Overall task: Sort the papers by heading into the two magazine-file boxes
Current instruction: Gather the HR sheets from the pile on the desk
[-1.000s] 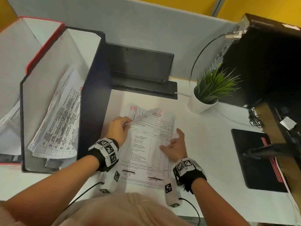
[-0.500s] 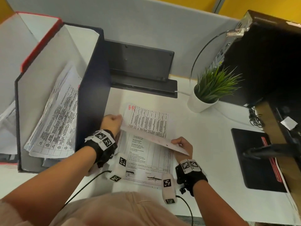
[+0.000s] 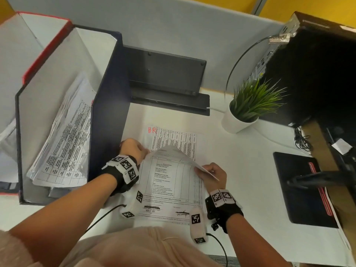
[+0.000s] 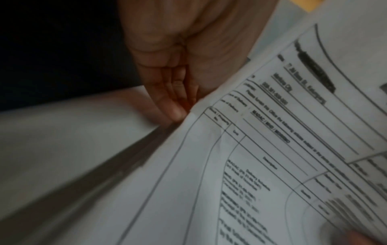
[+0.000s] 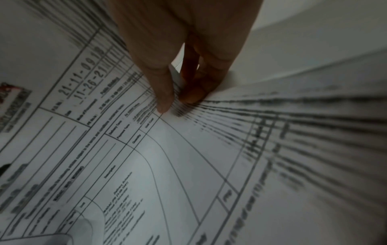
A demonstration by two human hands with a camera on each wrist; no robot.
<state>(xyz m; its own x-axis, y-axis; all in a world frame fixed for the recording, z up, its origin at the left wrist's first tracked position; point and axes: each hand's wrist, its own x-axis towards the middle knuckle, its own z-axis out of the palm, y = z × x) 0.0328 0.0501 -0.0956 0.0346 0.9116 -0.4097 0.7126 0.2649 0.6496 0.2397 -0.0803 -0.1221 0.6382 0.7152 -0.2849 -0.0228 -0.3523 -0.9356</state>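
A small stack of papers lies on the white desk. Its top sheet [image 3: 169,182], a printed form, arches up at its far end. My right hand [image 3: 207,170] pinches that sheet's right edge, thumb on top [image 5: 163,99], fingers beneath. My left hand [image 3: 141,151] is at the sheet's left edge with fingers [image 4: 178,99] curled against it and the thumb hidden behind the paper. Under it shows a table sheet [image 3: 179,141] headed "H.R" in red. The dark blue file box [image 3: 109,105] stands left of the stack and holds several sheets [image 3: 63,147]. The red file box [image 3: 46,47] stands further left.
A potted plant [image 3: 248,108] stands right of the stack, a black stand [image 3: 165,78] behind it. At the right are a black pad [image 3: 300,189] and a dark computer case [image 3: 317,74] with cables. A grey partition backs the desk.
The top sheet, folded down toward the right half a second ago, now arches between both hands. My left hand has moved right to the sheet's left edge.
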